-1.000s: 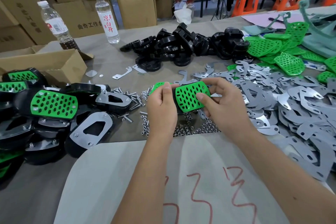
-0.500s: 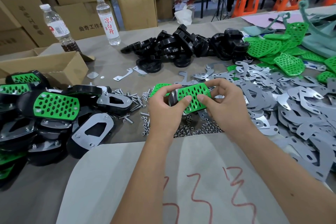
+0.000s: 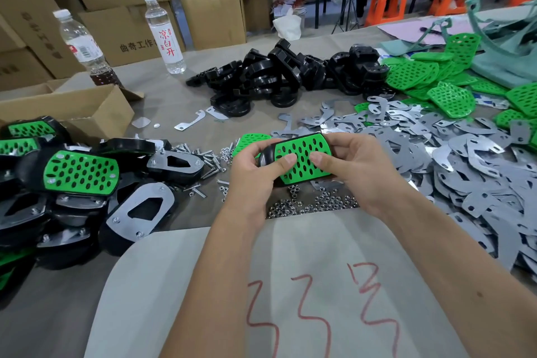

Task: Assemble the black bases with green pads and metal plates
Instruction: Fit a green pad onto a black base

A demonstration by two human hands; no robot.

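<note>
Both thumbs have shifted onto the green pad (image 3: 302,158), pressing it into the black base (image 3: 266,155) held above the desk (image 3: 180,212). Left hand (image 3: 255,168) and right hand (image 3: 357,168) grip opposite ends. Assembly appears light and rigid; edge holds suit it best.

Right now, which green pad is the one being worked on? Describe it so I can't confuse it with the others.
Start at the white sheet with red scribbles at the near table edge; just beyond it both hands meet above the scattered nuts. The green pad sits on a black base, gripped between the left hand and right hand, thumbs on top. It alone is held off the table.
</note>
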